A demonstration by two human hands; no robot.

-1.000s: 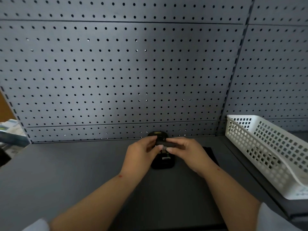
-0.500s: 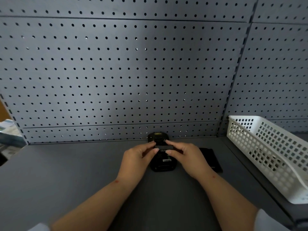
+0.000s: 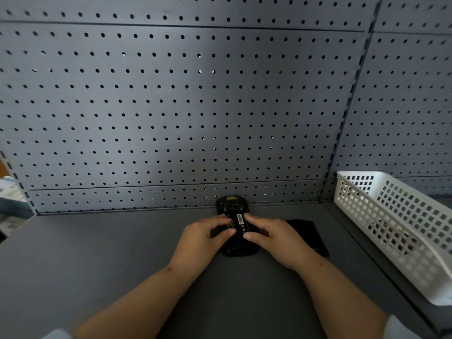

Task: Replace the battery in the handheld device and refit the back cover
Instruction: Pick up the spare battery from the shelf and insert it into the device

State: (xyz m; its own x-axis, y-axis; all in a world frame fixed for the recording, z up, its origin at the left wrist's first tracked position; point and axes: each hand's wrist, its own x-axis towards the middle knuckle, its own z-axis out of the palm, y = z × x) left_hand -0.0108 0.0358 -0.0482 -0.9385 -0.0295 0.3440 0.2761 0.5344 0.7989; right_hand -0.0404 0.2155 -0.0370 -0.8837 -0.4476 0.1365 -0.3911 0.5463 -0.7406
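A black handheld device (image 3: 231,204) lies face down on the grey table near the pegboard, its back open. A black battery (image 3: 237,222) with a white label lies lengthwise in the device's back. My left hand (image 3: 204,237) holds the battery's left side and my right hand (image 3: 271,237) holds its right side, fingertips pressing on it. The device's lower end (image 3: 241,250) shows below my fingers. A flat black back cover (image 3: 309,236) lies on the table just right of my right hand, partly hidden by it.
A white perforated plastic basket (image 3: 391,216) stands on a raised ledge at the right. A grey pegboard wall (image 3: 171,106) rises directly behind the device. Boxes (image 3: 9,199) sit beyond the table's left end.
The battery was held crosswise above the device by both hands' fingertips; now it is turned lengthwise and lies down in the device's back, with both hands lowered onto it.
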